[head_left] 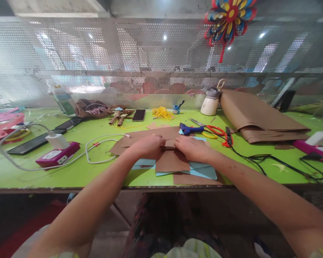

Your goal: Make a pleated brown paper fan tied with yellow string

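My left hand [148, 146] and my right hand [191, 147] meet at the middle of the green table [97, 168], fingers closed on a small folded piece of brown paper [169, 144] held between them. Under the hands lie more brown paper sheets [172, 161] and light blue sheets [201, 169]. A larger brown sheet [140, 138] spreads out behind the left hand.
A blue glue gun [190, 129], red and yellow scissors [212, 131] and a black cable [258, 157] lie right of my hands. A stack of brown paper [258, 118] sits far right. Left are a pink box with a white charger [57, 152], cable, and phones [139, 115].
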